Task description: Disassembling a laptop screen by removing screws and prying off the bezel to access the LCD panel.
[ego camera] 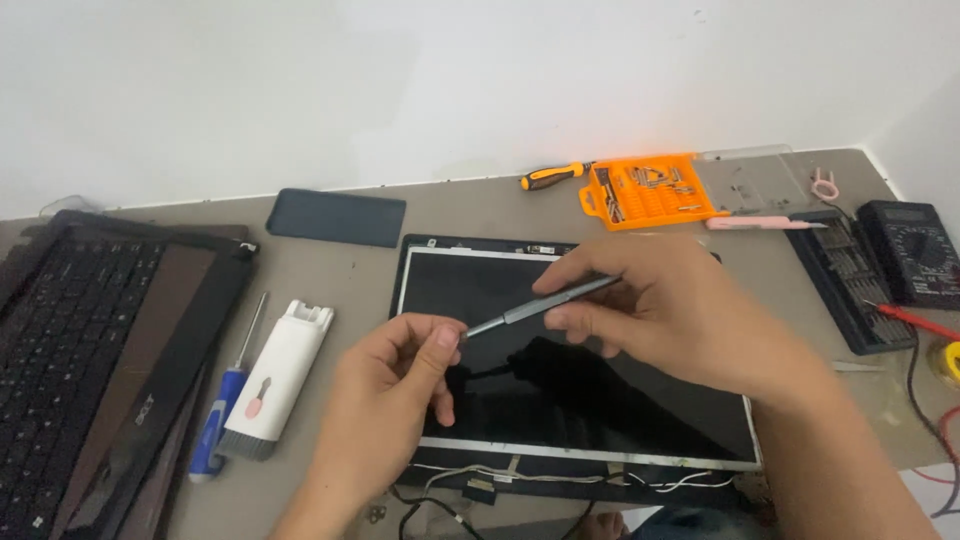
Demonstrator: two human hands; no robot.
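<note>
right hand (660,310) clamps grey driver (545,303) | axis slants down-left over panel (440,290) | left hand (395,385) fingers pinch its tip | worktop (340,270)

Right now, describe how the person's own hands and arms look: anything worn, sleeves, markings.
Both arms are bare as far as the view shows; no sleeves reach the forearms. The left hand and the right hand wear no gloves, and no rings, watch or bracelet show on them. No tattoos or other markings are visible. The fingernails are short and unpainted.
</note>
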